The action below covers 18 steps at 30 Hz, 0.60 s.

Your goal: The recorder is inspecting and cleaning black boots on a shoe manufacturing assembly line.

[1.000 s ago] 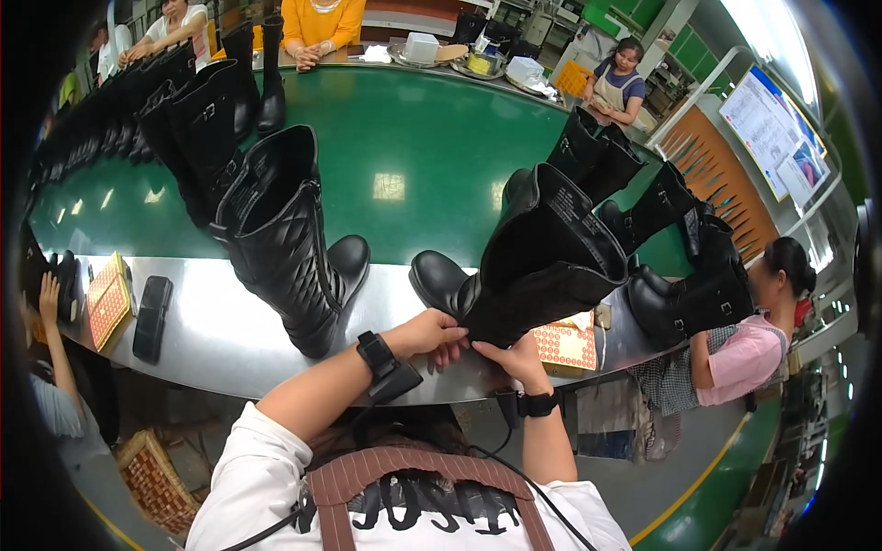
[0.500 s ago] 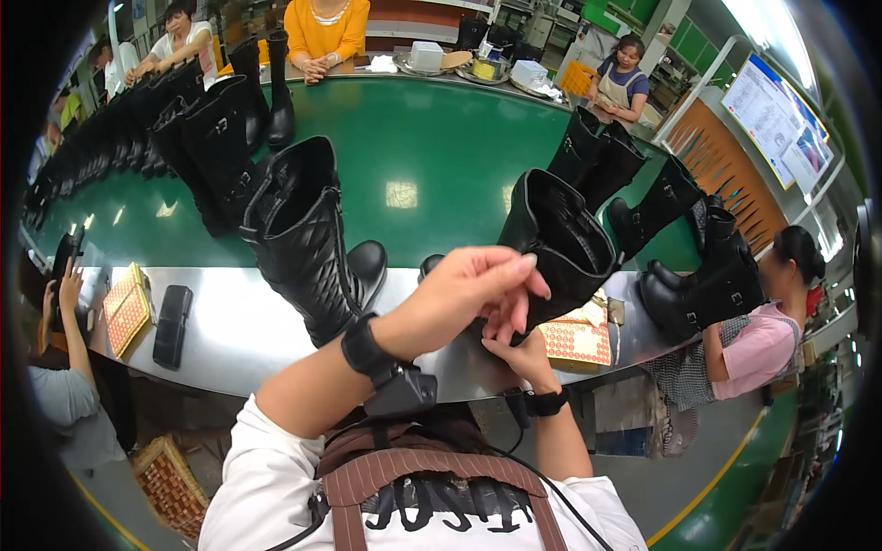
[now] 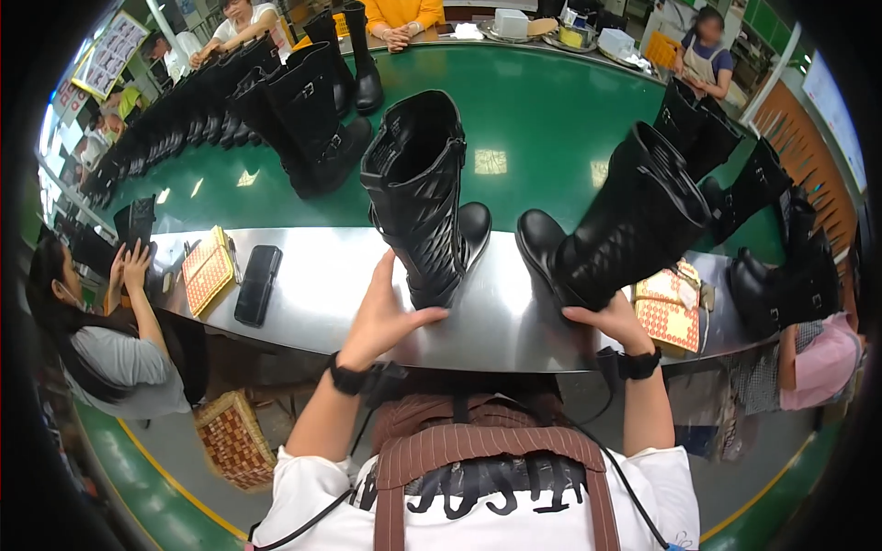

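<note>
1. We are seeing a change from half a second ago: our left hand [image 3: 381,317], which was then raised in the air in front of the boots, is now down at the tall black quilted leather boot [image 3: 424,197] standing upright on the shiny steel worktop edge [image 3: 312,317].
2. That boot is now sitting closer to us and more central than 1 second ago, while the second tall black boot [image 3: 616,225] is leaning over to the right beside it, the 2 boots apart with a gap between them.
3. We are judging from this that both boots are now being handled as a pair, 1 per hand.
4. Our left hand is reaching forward with the palm against the lower back of the upright boot, fingers spread and loosely cupping it, thumb stretched toward the heel.
5. Our right hand [image 3: 614,321] is lying at the base of the leaning boot, fingers curled around its lower edge, gripping it.
6. Both wrists are wearing black bands, forearms rising from the lower edge.
7. A black phone [image 3: 257,285] and a flat orange patterned box [image 3: 208,269] are lying on the steel to the left.
</note>
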Tool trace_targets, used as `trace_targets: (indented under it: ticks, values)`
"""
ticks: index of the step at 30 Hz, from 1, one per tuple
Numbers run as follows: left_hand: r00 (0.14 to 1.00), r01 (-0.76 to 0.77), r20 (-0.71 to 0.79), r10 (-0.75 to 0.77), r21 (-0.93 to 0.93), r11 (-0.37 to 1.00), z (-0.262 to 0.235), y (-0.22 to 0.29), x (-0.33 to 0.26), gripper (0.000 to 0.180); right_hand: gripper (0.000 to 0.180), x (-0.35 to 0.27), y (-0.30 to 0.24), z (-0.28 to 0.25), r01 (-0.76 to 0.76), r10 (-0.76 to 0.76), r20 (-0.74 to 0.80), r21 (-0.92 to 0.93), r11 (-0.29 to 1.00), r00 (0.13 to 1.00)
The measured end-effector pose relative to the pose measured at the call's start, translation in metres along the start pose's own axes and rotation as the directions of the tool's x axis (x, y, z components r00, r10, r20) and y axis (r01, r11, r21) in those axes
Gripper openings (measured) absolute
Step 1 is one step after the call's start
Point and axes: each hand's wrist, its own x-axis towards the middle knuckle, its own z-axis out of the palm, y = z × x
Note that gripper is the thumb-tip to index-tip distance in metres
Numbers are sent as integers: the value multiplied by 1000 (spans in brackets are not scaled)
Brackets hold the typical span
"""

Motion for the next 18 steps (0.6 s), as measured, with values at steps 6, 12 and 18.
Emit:
trace_targets:
  ticks: [6,12,18]
  values:
    - [970,230,83,-231,-635,737,88,-6,4,59,65,30,8,92,202,-196,-262,-3,979,945]
    - [999,6,43,21,-538,843,72,1,70,51,90,69,-31,67,388,-319,-291,223,894,902]
    - [984,157,134,-115,-963,219,68,-7,120,51,61,111,-33,40,231,-311,-63,810,539,948]
